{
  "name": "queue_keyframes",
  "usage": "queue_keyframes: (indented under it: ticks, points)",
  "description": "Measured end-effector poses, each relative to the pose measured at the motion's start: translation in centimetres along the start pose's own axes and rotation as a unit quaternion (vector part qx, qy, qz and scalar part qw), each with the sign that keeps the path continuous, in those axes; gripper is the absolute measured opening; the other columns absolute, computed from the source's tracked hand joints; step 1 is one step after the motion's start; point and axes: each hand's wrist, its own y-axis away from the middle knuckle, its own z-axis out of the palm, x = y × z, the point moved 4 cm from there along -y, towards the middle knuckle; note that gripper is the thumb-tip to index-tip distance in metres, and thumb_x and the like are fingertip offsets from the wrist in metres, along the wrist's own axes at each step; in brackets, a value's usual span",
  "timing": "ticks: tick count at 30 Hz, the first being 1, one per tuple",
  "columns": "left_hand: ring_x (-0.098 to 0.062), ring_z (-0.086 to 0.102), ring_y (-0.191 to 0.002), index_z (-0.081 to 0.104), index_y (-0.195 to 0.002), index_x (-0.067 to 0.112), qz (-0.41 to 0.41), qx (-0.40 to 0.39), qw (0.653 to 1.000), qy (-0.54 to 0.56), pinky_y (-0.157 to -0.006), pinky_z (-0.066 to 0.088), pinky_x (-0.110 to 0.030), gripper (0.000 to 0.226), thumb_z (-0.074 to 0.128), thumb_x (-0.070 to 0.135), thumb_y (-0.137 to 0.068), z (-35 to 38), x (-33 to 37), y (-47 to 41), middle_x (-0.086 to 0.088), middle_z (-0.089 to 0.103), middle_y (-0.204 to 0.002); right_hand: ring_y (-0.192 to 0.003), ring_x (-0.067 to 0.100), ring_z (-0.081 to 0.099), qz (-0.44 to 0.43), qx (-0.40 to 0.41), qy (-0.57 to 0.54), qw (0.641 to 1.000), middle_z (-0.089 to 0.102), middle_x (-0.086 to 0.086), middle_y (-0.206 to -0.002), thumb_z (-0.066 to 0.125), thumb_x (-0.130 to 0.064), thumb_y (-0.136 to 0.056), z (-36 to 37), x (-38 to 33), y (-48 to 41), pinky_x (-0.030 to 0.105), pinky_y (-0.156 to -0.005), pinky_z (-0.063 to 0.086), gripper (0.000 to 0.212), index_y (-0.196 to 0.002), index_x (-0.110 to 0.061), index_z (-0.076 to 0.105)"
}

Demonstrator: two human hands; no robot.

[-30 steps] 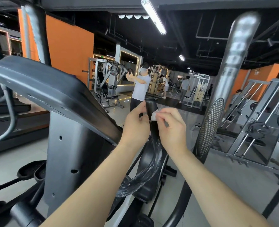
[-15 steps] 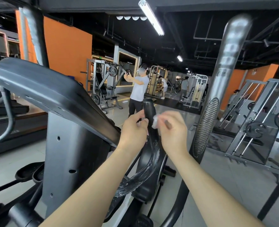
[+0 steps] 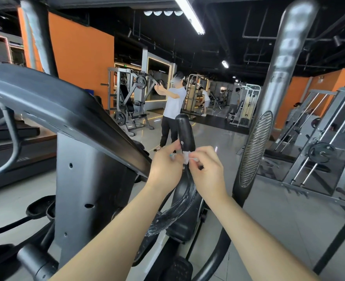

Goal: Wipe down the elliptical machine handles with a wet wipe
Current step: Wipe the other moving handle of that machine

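A gym hall spreads out under a black ceiling with a long tube light (image 3: 189, 15), orange walls (image 3: 80, 57) on both sides and a glossy grey floor (image 3: 279, 230) that mirrors the lamps. Weight racks (image 3: 319, 155) stand at the right, and a person in a white shirt (image 3: 173, 106) stands mid-room, well away. Up close, the elliptical machine's dark slanted console (image 3: 56, 102) fills the left, and its tall silver handle (image 3: 279, 78) rises at the right. Between them stands a short black handle (image 3: 184, 132), upright. The left hand (image 3: 165, 167) curls round that handle's left side, thumb raised against it. The right hand (image 3: 208, 171) pinches a small white wet wipe (image 3: 187, 157) against the handle's right side, just below its rounded top.
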Motion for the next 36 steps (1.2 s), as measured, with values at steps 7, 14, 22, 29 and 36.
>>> queue_keyframes:
  ticks: [7,14,22,29,36]
  points:
    - [-0.003,0.037,-0.036,0.072,-0.120,0.033,0.006,0.005,1.000,-0.030,-0.042,0.029,-0.009,0.045,0.040,0.005,-0.105,-0.1,0.4,0.3,0.022,0.047,-0.047,-0.102,0.001,0.057,0.103,0.116,-0.021,0.988,0.052,0.001,-0.112,0.062,0.012,-0.092,-0.8,-0.4,-0.1,0.028,-0.084,0.052,0.023,-0.098,-0.006,0.076]
    - [-0.019,0.056,-0.048,0.069,-0.129,0.028,-0.007,0.010,0.999,-0.034,-0.051,0.052,-0.026,0.040,0.044,0.008,-0.106,-0.4,0.2,0.0,0.013,0.071,-0.070,-0.111,0.019,0.066,0.059,0.124,-0.060,0.989,0.063,0.005,-0.113,0.076,0.008,-0.087,0.6,-0.8,0.4,0.046,-0.094,0.057,0.016,-0.099,-0.003,0.077]
    - [-0.006,0.037,-0.044,0.068,-0.096,0.067,0.007,0.012,1.000,-0.023,-0.046,0.034,-0.017,0.060,0.044,0.012,-0.104,-0.3,0.2,-0.3,0.015,0.055,-0.055,-0.095,0.009,0.066,0.048,0.044,-0.097,0.993,0.059,-0.002,-0.105,0.074,0.001,-0.090,-0.1,-1.3,-3.4,0.027,-0.082,0.057,0.016,-0.097,-0.014,0.075]
    - [-0.003,0.042,-0.045,0.068,-0.092,0.066,0.020,0.011,1.000,-0.020,-0.051,0.038,-0.018,0.058,0.045,0.014,-0.106,-0.2,-0.7,-0.6,0.019,0.056,-0.055,-0.105,0.018,0.059,0.027,0.072,0.007,0.997,0.058,0.005,-0.111,0.070,0.001,-0.093,0.6,-1.6,-1.1,0.031,-0.087,0.052,0.012,-0.103,-0.005,0.074]
    - [-0.005,0.037,-0.046,0.070,-0.095,0.051,0.017,0.001,1.000,-0.026,-0.052,0.036,-0.024,0.052,0.043,0.007,-0.100,-0.1,-1.4,-0.9,0.017,0.052,-0.053,-0.096,0.022,0.064,-0.010,0.099,-0.005,0.995,0.064,0.009,-0.106,0.071,0.007,-0.091,0.5,-1.1,-0.8,0.031,-0.085,0.053,0.012,-0.100,0.000,0.076]
